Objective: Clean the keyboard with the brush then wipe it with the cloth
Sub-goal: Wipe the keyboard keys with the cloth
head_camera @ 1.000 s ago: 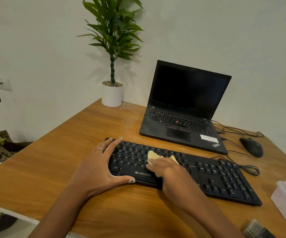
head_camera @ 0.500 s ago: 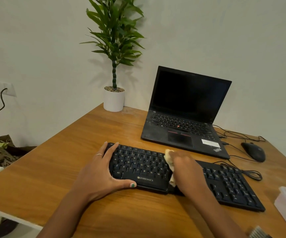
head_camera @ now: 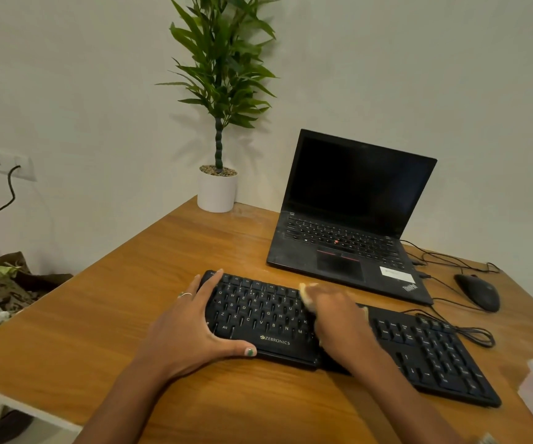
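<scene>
Near the desk's [head_camera: 105, 322] front edge lies the keyboard [head_camera: 434, 354], with a laptop [head_camera: 351, 219] behind it. Left hand [head_camera: 191, 328] braces the keyboard's left end, fingers straight, thumb along the front rim. Right hand [head_camera: 338, 318] presses a pale cloth [head_camera: 305, 291] onto the middle keys; its grip is blurred, apparently curled round the cloth. Step in hand, by judgement: wiping. Next move likely calls for strokes toward the uncovered right-hand keys.

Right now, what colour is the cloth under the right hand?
Pale yellow cloth, motion-blurred, peeking from under the right hand; seen in the head view.
</scene>
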`<state>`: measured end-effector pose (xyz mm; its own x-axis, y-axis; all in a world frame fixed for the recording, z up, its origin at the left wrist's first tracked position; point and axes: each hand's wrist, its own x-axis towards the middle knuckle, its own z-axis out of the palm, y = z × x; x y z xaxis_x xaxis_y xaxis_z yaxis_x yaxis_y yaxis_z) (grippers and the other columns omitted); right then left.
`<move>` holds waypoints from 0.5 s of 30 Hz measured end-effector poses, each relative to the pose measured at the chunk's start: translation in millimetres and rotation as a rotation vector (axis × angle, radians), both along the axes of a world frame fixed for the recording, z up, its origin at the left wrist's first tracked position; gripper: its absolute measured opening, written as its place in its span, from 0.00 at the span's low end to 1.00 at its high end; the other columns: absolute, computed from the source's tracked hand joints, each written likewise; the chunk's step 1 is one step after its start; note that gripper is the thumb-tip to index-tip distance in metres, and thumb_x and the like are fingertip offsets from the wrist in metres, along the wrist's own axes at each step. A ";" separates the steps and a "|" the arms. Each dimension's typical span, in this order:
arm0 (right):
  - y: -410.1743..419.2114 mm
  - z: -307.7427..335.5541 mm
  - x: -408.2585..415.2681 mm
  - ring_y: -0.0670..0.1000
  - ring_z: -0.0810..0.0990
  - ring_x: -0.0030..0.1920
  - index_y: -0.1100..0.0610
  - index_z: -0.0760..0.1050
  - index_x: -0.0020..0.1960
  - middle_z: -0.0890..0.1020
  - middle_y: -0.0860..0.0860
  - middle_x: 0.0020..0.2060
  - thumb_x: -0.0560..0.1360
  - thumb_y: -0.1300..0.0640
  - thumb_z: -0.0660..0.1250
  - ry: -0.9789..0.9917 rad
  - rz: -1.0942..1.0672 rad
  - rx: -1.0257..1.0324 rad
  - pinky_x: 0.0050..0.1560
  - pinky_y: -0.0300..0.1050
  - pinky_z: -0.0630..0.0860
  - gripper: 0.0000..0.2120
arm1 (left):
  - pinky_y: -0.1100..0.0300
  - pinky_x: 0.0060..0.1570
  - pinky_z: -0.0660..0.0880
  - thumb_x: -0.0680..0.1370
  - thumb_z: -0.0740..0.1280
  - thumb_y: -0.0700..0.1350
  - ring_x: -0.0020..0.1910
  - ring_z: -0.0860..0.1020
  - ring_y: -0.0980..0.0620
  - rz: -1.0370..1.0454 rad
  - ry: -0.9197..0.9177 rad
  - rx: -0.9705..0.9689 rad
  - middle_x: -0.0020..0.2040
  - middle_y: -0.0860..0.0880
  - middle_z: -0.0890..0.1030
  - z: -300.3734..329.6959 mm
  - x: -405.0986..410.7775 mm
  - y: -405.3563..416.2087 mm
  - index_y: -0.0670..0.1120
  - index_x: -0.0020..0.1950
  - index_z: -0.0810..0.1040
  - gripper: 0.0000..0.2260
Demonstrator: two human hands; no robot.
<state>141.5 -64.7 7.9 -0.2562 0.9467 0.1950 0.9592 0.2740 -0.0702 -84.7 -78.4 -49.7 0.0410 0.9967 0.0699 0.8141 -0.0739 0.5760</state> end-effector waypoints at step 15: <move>-2.5 -2.9 -9.6 0.50 0.66 0.67 0.55 0.68 0.67 0.71 0.49 0.65 0.74 0.70 0.59 0.051 0.116 -0.023 0.64 0.41 0.64 0.23 | 0.50 0.68 0.66 0.49 0.61 0.83 0.75 0.61 0.50 -0.005 0.031 0.026 0.80 0.54 0.47 0.3 -0.8 0.6 0.66 0.76 0.40 0.60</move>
<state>131.9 -67.2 5.0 -0.3547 0.9156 0.1894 0.9161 0.3808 -0.1252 -85.5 -77.8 -49.4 0.0482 0.9944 0.0945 0.8310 -0.0924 0.5485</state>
